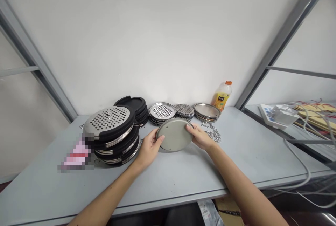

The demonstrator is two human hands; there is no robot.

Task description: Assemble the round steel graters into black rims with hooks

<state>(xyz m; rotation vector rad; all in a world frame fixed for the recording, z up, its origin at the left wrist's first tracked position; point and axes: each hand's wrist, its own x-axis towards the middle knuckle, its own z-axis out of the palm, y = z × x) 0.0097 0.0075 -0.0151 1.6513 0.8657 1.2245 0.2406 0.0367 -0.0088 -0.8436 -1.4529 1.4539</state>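
A round grey metal lid (174, 134) is tilted up off the grey table (236, 163), its flat face turned toward me. My left hand (149, 147) grips its left rim with the thumb on the face. My right hand (201, 136) holds the right rim, fingers curled round the edge. To the left stands a stack of assembled black-rimmed units topped by a perforated steel plate (111, 129).
Along the wall stand a pile of black discs (135, 105), stacked perforated steel plates (162, 112), a fine-mesh stack (184, 111), plain steel lids (207, 112), loose metal clips (212, 131) and an orange juice bottle (222, 95). Cables and a white power strip (275, 115) lie to the right.
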